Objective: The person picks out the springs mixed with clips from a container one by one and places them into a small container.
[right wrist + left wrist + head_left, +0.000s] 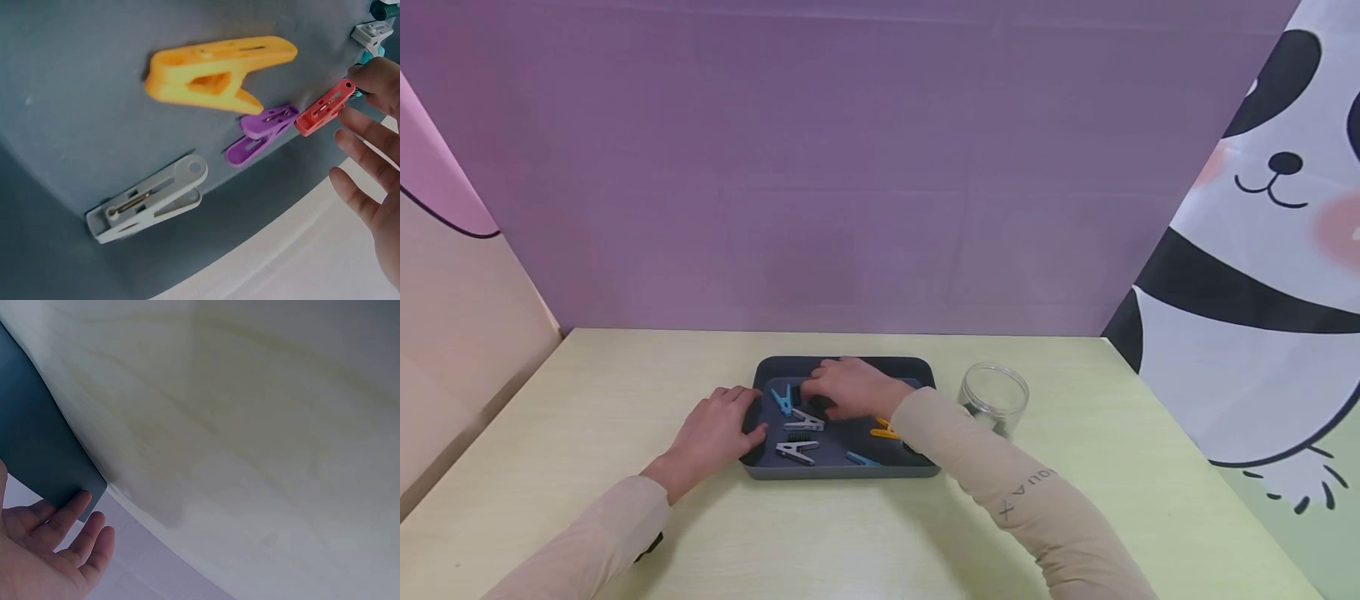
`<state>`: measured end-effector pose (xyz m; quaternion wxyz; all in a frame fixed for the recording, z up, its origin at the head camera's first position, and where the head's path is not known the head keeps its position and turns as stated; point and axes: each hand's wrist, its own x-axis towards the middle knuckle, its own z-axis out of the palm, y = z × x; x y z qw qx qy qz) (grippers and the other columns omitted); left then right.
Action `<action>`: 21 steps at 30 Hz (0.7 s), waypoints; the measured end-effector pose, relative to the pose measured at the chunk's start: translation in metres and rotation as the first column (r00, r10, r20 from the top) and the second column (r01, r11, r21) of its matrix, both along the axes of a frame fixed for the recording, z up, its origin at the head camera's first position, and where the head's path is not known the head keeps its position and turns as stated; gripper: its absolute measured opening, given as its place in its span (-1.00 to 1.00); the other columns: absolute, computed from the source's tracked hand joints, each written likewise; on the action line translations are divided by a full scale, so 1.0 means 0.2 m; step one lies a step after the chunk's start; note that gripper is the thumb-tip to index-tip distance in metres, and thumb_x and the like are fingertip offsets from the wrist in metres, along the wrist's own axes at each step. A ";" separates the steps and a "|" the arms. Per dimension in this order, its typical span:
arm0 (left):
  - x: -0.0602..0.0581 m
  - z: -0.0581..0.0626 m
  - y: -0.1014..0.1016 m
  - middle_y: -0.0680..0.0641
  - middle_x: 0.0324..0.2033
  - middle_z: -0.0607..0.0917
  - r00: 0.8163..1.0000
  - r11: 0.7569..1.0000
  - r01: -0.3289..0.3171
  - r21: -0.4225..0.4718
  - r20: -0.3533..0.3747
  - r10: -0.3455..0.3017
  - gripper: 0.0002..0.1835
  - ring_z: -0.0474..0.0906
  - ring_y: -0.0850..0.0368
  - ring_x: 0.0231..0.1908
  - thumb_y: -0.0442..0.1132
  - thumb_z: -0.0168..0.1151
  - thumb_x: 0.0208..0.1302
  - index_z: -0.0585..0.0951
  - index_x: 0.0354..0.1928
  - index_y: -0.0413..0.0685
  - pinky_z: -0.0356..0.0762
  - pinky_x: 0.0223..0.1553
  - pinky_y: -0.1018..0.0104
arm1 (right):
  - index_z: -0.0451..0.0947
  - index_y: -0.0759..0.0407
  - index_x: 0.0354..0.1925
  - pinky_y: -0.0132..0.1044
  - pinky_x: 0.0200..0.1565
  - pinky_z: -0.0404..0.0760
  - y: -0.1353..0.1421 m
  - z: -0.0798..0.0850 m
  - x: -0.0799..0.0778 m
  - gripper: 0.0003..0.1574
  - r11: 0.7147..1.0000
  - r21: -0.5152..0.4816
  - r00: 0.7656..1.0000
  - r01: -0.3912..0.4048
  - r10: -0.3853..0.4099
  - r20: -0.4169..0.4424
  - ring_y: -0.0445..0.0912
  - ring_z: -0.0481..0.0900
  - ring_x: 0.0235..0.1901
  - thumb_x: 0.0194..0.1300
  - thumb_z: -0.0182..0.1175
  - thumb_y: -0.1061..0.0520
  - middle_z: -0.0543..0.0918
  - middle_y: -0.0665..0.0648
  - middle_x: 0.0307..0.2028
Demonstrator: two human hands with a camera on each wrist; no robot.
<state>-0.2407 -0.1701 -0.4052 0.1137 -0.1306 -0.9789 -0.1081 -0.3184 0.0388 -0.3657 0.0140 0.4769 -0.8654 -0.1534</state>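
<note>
My left hand (718,425) is at the left side of the dark grey tray (842,472), its loosely extended fingers against the tray's outer wall (47,419). My right hand (853,387) reaches down into the tray's middle. In the right wrist view its thumb and index finger are apart, on either side of a small dark green piece (358,94) and the end of a red clothespin (322,109); whether they pinch either I cannot tell. A purple clothespin (259,134), a yellow clothespin (187,78) and a grey clothespin (150,200) lie nearby.
A clear round jar (995,392) with dark pieces inside stands right of the tray, beside the right sleeve. Blue clothespins (782,402), light grey clothespins (796,451) and a ridged dark green piece (799,436) lie in the tray. Behind the table (647,367) hangs a purple backdrop.
</note>
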 end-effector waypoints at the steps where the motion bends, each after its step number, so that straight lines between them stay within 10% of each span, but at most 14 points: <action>1: 0.00 0.00 0.00 -0.20 -0.02 0.57 1.000 1.000 0.000 -0.001 0.002 0.000 -0.46 0.45 -0.15 0.01 0.00 0.22 0.09 0.48 0.05 -0.21 0.45 -0.01 -0.03 | 0.44 -0.17 0.07 -0.23 0.06 0.48 0.00 0.00 0.00 -0.49 1.000 0.001 1.000 0.006 -0.006 0.006 -0.16 0.45 -0.04 0.12 0.26 -0.04 0.57 -0.12 -0.04; 21: 0.00 0.00 0.01 -0.20 -0.01 0.58 1.000 1.000 0.000 0.001 -0.010 0.000 -0.47 0.44 -0.16 0.01 -0.03 0.22 0.09 0.48 0.04 -0.21 0.46 -0.02 -0.02 | 0.45 -0.08 0.07 -0.12 0.09 0.46 0.19 0.15 0.05 -0.47 0.997 -0.030 0.997 0.072 -0.072 0.011 -0.11 0.44 -0.05 0.09 0.28 -0.03 0.58 -0.07 -0.01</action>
